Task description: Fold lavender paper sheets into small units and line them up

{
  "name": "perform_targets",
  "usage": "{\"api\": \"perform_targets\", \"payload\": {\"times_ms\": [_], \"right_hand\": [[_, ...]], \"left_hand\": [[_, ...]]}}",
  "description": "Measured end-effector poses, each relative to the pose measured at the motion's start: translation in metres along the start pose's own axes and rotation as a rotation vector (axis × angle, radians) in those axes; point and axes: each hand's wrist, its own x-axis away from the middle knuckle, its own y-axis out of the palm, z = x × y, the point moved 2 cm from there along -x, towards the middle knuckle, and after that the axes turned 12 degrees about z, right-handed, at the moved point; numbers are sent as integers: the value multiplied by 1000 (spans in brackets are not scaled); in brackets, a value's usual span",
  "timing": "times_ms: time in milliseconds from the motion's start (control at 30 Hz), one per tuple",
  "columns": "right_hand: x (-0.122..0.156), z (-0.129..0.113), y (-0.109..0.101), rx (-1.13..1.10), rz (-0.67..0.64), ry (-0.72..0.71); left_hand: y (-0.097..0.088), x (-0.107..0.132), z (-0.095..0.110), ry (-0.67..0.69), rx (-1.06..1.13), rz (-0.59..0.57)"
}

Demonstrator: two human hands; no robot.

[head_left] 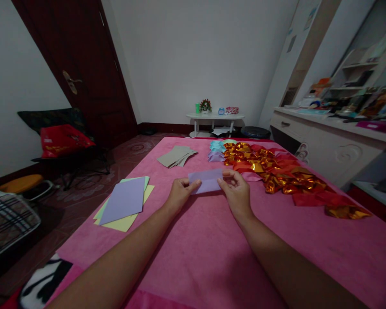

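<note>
A small sheet of lilac paper [206, 180] with a crease across its width is held up above the pink cloth [193, 244]. My left hand [182, 191] pinches its left end between thumb and fingers. On the right end, my right hand [236, 189] has the thumb in front and fingers behind. To the left lies a loose stack of lilac, green and yellow paper [124, 201]. Farther back is a fanned pile of grey-beige cards [176, 156]. Past my right hand sit folded blue and lilac paper pieces [216, 156] beside rows of shiny gold and red foil pieces [276, 171].
A white side table [215, 116] with a small plant stands by the far wall. At left are a dark chair [54, 113] with a red bag [64, 140] and a wire basket [11, 223]. A cluttered white dresser [331, 137] stands at right.
</note>
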Motion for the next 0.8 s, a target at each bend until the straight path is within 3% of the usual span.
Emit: {"api": "perform_targets", "payload": {"times_ms": [100, 267, 567, 800], "right_hand": [[0, -3, -2, -21, 34, -28], [1, -8, -1, 38, -53, -138], [1, -5, 1, 24, -143, -105], [1, -4, 4, -14, -205, -60]], "left_hand": [[0, 0, -1, 5, -9, -4], [-1, -1, -2, 18, -30, -4], [-4, -1, 1, 35, 50, 25], [-3, -6, -4, -54, 267, 31]]}}
